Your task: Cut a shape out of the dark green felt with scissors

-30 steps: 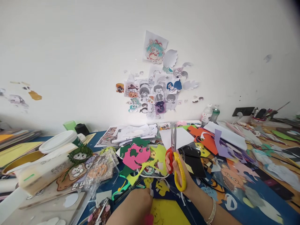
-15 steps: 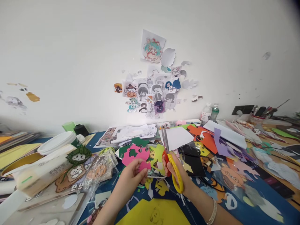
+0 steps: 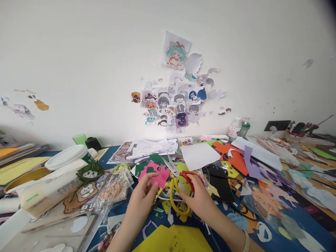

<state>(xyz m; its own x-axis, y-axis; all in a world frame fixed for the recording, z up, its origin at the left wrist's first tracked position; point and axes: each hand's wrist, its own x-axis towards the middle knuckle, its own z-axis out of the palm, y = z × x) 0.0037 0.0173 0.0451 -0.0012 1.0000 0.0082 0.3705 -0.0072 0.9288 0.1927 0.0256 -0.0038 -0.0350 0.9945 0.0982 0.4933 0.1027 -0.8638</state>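
Observation:
My left hand [image 3: 143, 196] is closed, thumb and fingertips pinching pink paper [image 3: 161, 171] with holes and cut edges. How much of that paper it holds is hard to tell. My right hand [image 3: 198, 196] grips scissors [image 3: 174, 170] with one red and one yellow handle. Their blades point up and left, slightly apart, close to the pink paper's right side. Below the hands, a yellow sheet [image 3: 160, 241] with a faint drawing lies at the near edge. Yellow-green cut paper and scraps are partly hidden behind the scissors.
A white sheet [image 3: 201, 155] and orange paper [image 3: 237, 162] lie beyond my right hand. To the left are a white-lidded tub [image 3: 67, 157], a long carton [image 3: 56, 187] and plastic-wrapped cutouts [image 3: 109, 190]. Two bottles [image 3: 234, 129] stand by the wall.
The scissors have swung from pointing up to pointing up-left, towards the pink paper, with the yellow handle moving left. My left hand has shifted slightly left. The view has turned a little.

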